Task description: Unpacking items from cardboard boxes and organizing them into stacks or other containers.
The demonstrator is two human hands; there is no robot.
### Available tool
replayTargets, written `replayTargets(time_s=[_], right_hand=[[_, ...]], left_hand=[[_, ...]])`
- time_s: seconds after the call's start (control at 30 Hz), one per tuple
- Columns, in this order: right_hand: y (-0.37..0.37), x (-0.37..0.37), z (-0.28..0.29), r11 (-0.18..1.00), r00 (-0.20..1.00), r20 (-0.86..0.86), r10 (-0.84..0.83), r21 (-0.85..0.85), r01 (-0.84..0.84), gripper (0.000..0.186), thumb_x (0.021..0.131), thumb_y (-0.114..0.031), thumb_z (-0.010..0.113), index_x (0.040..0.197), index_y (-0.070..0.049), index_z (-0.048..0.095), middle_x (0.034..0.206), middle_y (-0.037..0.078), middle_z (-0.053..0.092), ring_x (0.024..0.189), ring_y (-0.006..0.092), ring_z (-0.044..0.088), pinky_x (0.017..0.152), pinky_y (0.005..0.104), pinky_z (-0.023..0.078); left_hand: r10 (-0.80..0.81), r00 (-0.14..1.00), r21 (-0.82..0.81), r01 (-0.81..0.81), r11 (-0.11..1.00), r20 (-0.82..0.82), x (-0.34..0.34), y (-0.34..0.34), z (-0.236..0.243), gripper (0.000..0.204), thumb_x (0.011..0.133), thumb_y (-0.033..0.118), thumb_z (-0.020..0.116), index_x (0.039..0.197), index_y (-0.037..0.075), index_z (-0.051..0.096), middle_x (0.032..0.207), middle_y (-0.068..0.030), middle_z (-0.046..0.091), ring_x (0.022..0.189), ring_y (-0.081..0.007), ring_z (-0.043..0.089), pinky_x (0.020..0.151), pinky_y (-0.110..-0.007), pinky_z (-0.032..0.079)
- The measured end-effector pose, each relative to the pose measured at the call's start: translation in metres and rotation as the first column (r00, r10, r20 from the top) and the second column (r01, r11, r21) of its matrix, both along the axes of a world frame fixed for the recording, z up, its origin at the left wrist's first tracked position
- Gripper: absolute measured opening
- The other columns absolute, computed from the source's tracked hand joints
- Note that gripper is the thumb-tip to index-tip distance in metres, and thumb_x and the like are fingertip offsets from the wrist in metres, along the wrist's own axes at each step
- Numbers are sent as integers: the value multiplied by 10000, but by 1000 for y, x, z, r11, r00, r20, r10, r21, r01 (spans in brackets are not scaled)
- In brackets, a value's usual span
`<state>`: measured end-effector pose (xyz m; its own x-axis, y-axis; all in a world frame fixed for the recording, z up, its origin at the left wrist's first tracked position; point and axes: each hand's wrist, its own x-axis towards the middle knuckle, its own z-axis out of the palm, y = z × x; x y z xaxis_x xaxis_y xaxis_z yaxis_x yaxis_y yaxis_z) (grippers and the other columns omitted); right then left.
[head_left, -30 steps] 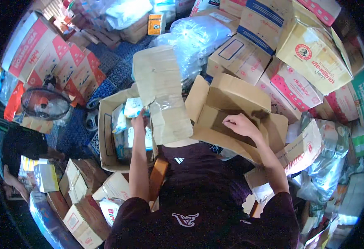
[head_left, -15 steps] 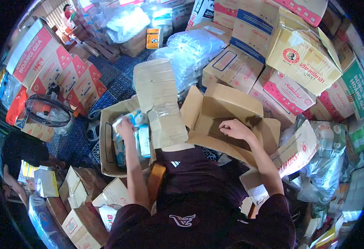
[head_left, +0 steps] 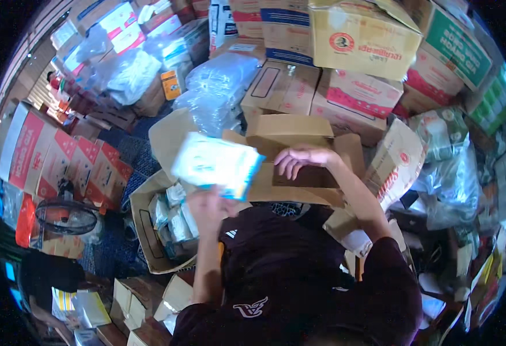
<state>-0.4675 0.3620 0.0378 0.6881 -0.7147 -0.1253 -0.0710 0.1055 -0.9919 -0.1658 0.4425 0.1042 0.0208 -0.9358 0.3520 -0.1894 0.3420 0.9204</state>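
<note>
A white and blue plastic packet, slightly blurred, is held up in front of me by my left hand, which grips its lower edge. Left of that hand stands an open carton with several similar white and blue packets inside. My right hand hangs above a second open carton, fingers loosely bent and apart, holding nothing. Part of this second carton's left side is hidden by the raised packet. I cannot see its whole inside.
Stacked cartons rise behind the second carton, with clear plastic bundles to their left. A black fan stands at the left. Another person's dark sleeve shows at lower left. Plastic-wrapped goods crowd the right.
My left hand has lifted a packet out of the left carton and carried it rightward. The right hand stays over the second carton, fingers more spread. The view has shifted.
</note>
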Motion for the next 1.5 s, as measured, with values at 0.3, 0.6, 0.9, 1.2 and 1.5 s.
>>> replayTargets(time_s=[0.3,0.6,0.9,1.2,1.5], right_hand=[[4,29,-21,859,929,-125,-348,354,369,492,697,-331,715,1022,15,584,915,92,636,787,143,606,722,268,468],[-27,-10,-57,666,608,-277,-744,-384,639,554,546,-342,758,947,7,605,881,148,646,817,224,627,788,306,467],[-31,-10,-121,785,242,-792,-560,-413,463,339,627,-208,607,910,-22,613,925,158,635,845,297,620,742,357,479],[-17,-39,-127,909,-25,-939,-342,-338,246,340,646,-260,647,857,6,648,924,210,624,885,314,615,751,424,508],[-29,-36,-201,928,390,-910,-140,-258,-268,378,788,-328,514,1022,-39,577,995,183,604,941,354,570,783,411,466]], left_hand=[[-491,869,393,473,788,-62,-92,-9,-80,291,880,152,524,694,-57,602,598,-84,620,527,-111,609,468,-235,461],[-79,813,-187,226,956,577,-62,-29,-102,107,791,125,598,861,51,566,777,-103,603,758,-266,586,673,-344,458],[-79,809,-181,224,958,583,-56,-30,-114,99,760,101,578,849,66,552,759,-118,589,739,-296,554,690,-387,437],[-108,816,-165,242,956,568,-55,-34,-122,104,755,86,567,850,63,530,751,-116,578,750,-305,545,683,-394,428],[-119,828,-176,253,951,547,-56,-33,-124,107,752,71,558,851,59,519,762,-110,574,765,-306,540,707,-392,428]])
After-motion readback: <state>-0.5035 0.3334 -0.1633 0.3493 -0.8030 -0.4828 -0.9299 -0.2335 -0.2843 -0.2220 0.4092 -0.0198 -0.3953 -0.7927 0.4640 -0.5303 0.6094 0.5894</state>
